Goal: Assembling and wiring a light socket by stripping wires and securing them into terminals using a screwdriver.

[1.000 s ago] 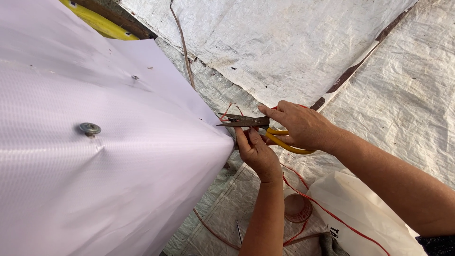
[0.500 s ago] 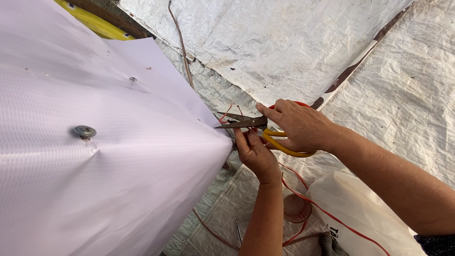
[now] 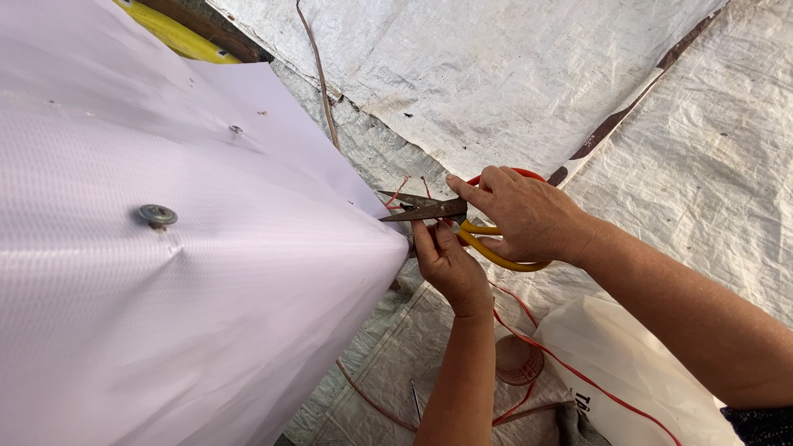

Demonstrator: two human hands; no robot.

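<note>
Gripping a pair of scissors [image 3: 450,216] with yellow and red handles, the right hand [image 3: 524,216] sits at the centre right of the frame, fingers curled through and around the loops. The dark blades are slightly parted and point left, their tips just beside the pointed corner of a large pale lilac sheet [image 3: 190,272] that fills the left half of the frame. The left hand [image 3: 450,268] comes up from the bottom centre, directly below the blades, its fingers drawn together at the sheet's corner; whether they pinch anything cannot be told. Short red thread ends [image 3: 401,188] stick up just above the blade tips.

On the sheet, at the left, a round grey metal washer [image 3: 156,215] dimples the surface, and a smaller fastener [image 3: 235,129] sits further up. A yellow strip [image 3: 173,33] shows in the upper left corner.

Woven white tarpaulin [image 3: 496,74], stained and creased, covers the ground across the top and right. A dark brown band [image 3: 628,111] with small white print runs diagonally across it in the upper right. At the lower right lies a white plastic bag [image 3: 628,372] with dark print at its lower edge, crossed by a red cord [image 3: 578,376]. Near it, below the left forearm, stands a small brown cup [image 3: 519,359].
</note>
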